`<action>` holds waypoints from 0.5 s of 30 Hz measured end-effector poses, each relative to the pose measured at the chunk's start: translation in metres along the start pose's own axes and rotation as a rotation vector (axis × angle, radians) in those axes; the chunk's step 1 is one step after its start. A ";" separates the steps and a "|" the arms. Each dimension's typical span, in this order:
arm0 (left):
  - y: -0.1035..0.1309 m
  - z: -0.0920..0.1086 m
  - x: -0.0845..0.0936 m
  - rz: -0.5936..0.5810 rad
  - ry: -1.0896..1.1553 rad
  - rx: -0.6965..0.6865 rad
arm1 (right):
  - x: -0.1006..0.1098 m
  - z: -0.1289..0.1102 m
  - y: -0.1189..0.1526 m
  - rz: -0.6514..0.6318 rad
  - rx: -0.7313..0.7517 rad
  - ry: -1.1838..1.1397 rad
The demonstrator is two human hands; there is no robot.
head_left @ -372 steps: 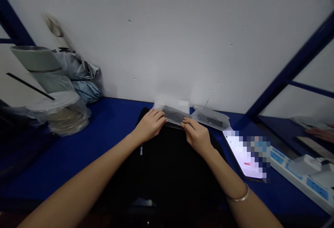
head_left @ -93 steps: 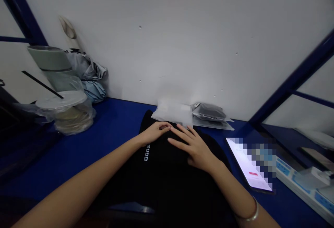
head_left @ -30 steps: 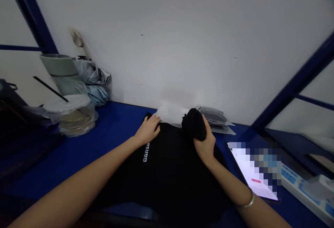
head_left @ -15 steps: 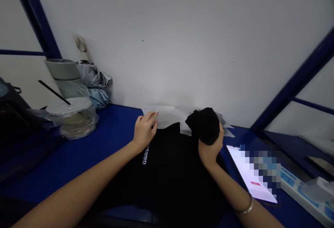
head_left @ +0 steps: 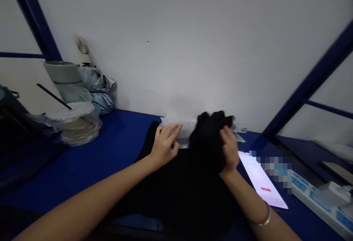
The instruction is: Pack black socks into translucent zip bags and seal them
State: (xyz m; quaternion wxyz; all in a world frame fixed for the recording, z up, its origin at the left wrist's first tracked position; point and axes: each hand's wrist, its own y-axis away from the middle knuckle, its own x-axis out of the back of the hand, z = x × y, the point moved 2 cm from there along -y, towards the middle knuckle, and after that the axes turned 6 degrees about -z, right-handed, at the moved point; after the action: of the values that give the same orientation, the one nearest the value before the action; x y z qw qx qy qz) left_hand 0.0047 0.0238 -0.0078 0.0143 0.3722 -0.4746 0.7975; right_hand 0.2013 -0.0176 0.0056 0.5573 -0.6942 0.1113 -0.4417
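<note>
A large spread of black fabric (head_left: 176,197) lies on the blue table before me; its exact kind is unclear. My right hand (head_left: 231,149) is closed around a bunched black cloth (head_left: 206,143) above the fabric's far right part. Motion blurs this bundle, and I cannot tell whether it belongs to the spread piece. Over the fabric's far left part, my left hand (head_left: 166,147) has its fingers stretched out and its thumb apart, with nothing visibly gripped. Behind both hands, clear plastic packaging (head_left: 186,127) lies along the wall, partly covered.
On the left stand a lidded cup with a straw (head_left: 74,121) in a plastic bag, a pale green tumbler (head_left: 64,75) and a folded umbrella (head_left: 95,79). At right lie a lit phone (head_left: 264,182) and a power strip (head_left: 306,187). A white wall (head_left: 179,50) closes the back.
My left hand has moved right over the fabric, and the white lettering no longer shows. The bunched cloth in my right hand has shifted and spread, with the fingers now over its right side.
</note>
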 end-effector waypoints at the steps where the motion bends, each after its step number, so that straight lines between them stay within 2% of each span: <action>1: 0.001 0.004 -0.003 -0.036 0.111 0.040 | 0.002 -0.015 -0.001 0.089 0.247 0.002; 2: 0.002 0.007 -0.005 -0.058 0.220 0.098 | 0.002 -0.029 -0.002 0.115 0.439 0.009; 5: 0.004 0.006 -0.006 -0.081 0.405 0.275 | -0.005 -0.054 -0.009 0.031 0.622 0.027; 7: 0.004 0.004 -0.004 -0.061 0.388 0.309 | -0.011 -0.057 -0.012 -0.021 0.614 0.031; 9: 0.005 0.002 -0.002 -0.043 0.353 0.283 | -0.015 -0.051 -0.012 -0.045 0.568 0.052; 12: 0.006 0.004 0.000 -0.022 0.314 0.170 | -0.020 -0.036 -0.009 -0.086 0.456 0.102; 15: 0.005 0.011 -0.001 0.024 0.240 0.019 | -0.024 -0.023 -0.008 -0.157 0.267 0.187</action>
State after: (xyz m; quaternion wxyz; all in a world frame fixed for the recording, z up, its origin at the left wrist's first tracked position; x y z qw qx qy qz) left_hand 0.0095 0.0129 -0.0096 0.0582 0.2684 -0.4662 0.8410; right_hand 0.1680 -0.0145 0.0011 0.5953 -0.5765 0.0486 -0.5576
